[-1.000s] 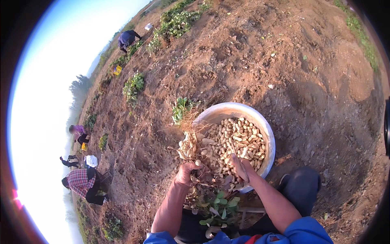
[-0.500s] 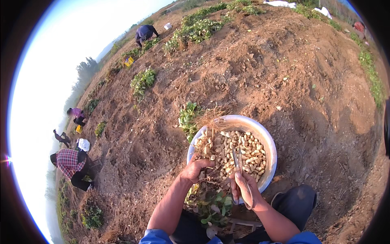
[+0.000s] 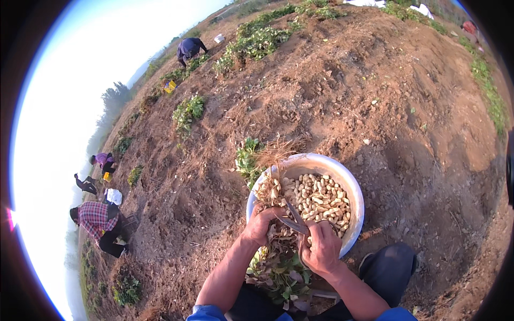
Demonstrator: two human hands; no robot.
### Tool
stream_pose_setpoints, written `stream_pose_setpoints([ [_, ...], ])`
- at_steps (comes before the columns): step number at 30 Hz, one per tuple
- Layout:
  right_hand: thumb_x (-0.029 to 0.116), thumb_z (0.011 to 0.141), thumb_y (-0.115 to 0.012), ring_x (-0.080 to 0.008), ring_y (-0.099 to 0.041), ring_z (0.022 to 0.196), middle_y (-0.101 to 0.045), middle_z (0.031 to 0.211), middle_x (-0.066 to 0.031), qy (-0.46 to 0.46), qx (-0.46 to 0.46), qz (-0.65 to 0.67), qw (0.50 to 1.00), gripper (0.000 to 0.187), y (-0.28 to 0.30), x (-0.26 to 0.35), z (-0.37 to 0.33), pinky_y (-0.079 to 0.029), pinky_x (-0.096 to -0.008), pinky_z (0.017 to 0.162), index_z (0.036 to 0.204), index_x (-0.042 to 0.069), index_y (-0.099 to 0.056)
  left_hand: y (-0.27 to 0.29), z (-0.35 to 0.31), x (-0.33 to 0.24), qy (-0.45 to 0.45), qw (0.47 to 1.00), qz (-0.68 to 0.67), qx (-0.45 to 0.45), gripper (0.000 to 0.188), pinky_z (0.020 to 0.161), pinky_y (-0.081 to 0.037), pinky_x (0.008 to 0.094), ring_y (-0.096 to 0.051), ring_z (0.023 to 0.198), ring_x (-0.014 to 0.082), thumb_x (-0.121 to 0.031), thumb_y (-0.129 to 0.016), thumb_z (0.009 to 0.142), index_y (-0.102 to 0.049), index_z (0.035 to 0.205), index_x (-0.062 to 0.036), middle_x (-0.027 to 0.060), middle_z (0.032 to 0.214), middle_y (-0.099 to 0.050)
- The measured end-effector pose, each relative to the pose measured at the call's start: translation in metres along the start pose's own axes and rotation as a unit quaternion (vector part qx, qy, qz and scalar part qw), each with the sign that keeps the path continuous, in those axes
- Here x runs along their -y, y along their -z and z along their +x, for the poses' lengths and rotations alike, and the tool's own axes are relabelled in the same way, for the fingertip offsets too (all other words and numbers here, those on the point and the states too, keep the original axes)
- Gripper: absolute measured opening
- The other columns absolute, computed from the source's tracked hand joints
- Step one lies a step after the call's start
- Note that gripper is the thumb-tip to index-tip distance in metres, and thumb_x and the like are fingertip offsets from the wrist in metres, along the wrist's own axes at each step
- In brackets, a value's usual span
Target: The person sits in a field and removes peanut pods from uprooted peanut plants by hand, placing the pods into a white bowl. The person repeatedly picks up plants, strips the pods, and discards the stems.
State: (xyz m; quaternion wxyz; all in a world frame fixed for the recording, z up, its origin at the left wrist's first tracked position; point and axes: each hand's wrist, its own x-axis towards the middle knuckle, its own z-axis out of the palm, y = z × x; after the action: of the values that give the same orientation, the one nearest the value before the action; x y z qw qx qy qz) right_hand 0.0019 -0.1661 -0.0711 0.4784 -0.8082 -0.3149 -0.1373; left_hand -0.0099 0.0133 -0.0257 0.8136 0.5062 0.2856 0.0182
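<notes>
A wide basin (image 3: 357, 207) with a pale rim stands in front of me, holding many loose peanuts (image 3: 326, 199). At its left side my left hand (image 3: 259, 227) is closed round a peanut plant. Pods and dry roots (image 3: 269, 188) of that plant stick up above the fist, and its leaves (image 3: 284, 278) hang down toward my lap. My right hand (image 3: 323, 249) grips a pair of scissors (image 3: 294, 220) over the basin's near part. Their blades are parted and point up and left at the plant, close beside my left fingers. Whether they touch a stem I cannot tell.
Another green plant with roots (image 3: 247, 158) lies against the basin's far left edge. My dark-trousered knee (image 3: 393, 270) is at the right. Several people work off to the left, one in a checked shirt (image 3: 96, 216). Yellow containers (image 3: 169, 86) and leafy clumps (image 3: 188, 111) dot the brown soil.
The scissors have swung from pointing up over the peanuts to pointing left at the plant, with their blades spread wider. My right hand has turned with them. The left hand keeps its hold.
</notes>
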Motion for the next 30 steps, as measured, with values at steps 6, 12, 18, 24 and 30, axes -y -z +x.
stream_pose_setpoints([
  [6, 0.005, 0.069, -0.068, -0.0285, -0.056, 0.071, -0.051, 0.082, -0.009, -0.001, -0.022, -0.036, 0.999, 0.043, 0.001, -0.005, 0.005, -0.046, -0.0386, 0.059, 0.111, 0.008, -0.06, 0.003, -0.007, 0.003, 0.068, 0.997, -0.018, 0.044, 0.018, 0.062, -0.055, 0.0314, -0.064, 0.07, 0.0169, -0.007, -0.062, 0.08, -0.065, 0.096, 0.0019, 0.0088, 0.082, -0.066],
  [12, 0.001, 0.069, -0.066, -0.0306, -0.056, 0.077, -0.053, 0.084, -0.0109, 0.019, -0.029, -0.081, 0.996, 0.049, 0.005, -0.012, 0.01, -0.047, -0.0414, 0.066, 0.118, 0.005, -0.059, -0.008, -0.017, 0.003, 0.085, 0.993, 0.009, 0.078, 0.019, 0.06, -0.053, 0.029, -0.061, 0.068, 0.015, -0.008, -0.062, 0.082, -0.066, 0.099, 0.0004, 0.0066, 0.082, -0.066],
  [18, 0.001, 0.071, -0.067, -0.0289, -0.058, 0.079, -0.054, 0.087, -0.0109, 0.0, 0.003, -0.052, 0.999, 0.048, 0.001, -0.016, 0.011, -0.048, -0.039, 0.066, 0.118, 0.005, -0.06, -0.001, -0.016, 0.005, 0.087, 0.993, -0.002, 0.084, 0.016, 0.059, -0.052, 0.0281, -0.061, 0.067, 0.0135, -0.009, -0.061, 0.085, -0.067, 0.097, 0.0001, 0.0061, 0.083, -0.067],
  [24, 0.001, 0.082, -0.069, -0.0181, -0.06, 0.084, -0.058, 0.096, -0.0083, -0.155, 0.075, 0.21, 0.963, 0.04, -0.014, -0.036, -0.009, -0.05, -0.0316, 0.072, 0.12, 0.002, -0.059, -0.001, -0.008, 0.01, 0.074, 0.995, -0.017, 0.067, 0.017, 0.065, -0.056, 0.0312, -0.064, 0.069, 0.0167, -0.008, -0.063, 0.085, -0.065, 0.099, 0.002, 0.0071, 0.084, -0.067],
  [30, 0.003, 0.079, -0.072, -0.0189, -0.061, 0.069, -0.062, 0.087, -0.0094, -0.134, -0.004, 0.207, 0.969, 0.035, -0.019, -0.027, -0.012, -0.05, -0.0305, 0.064, 0.113, 0.002, -0.062, -0.002, -0.006, 0.017, 0.03, 0.999, -0.019, 0.029, 0.06, 0.074, -0.057, 0.0383, -0.064, 0.088, 0.0221, -0.026, -0.071, 0.084, -0.041, 0.13, -0.002, 0.0121, 0.105, -0.062],
])
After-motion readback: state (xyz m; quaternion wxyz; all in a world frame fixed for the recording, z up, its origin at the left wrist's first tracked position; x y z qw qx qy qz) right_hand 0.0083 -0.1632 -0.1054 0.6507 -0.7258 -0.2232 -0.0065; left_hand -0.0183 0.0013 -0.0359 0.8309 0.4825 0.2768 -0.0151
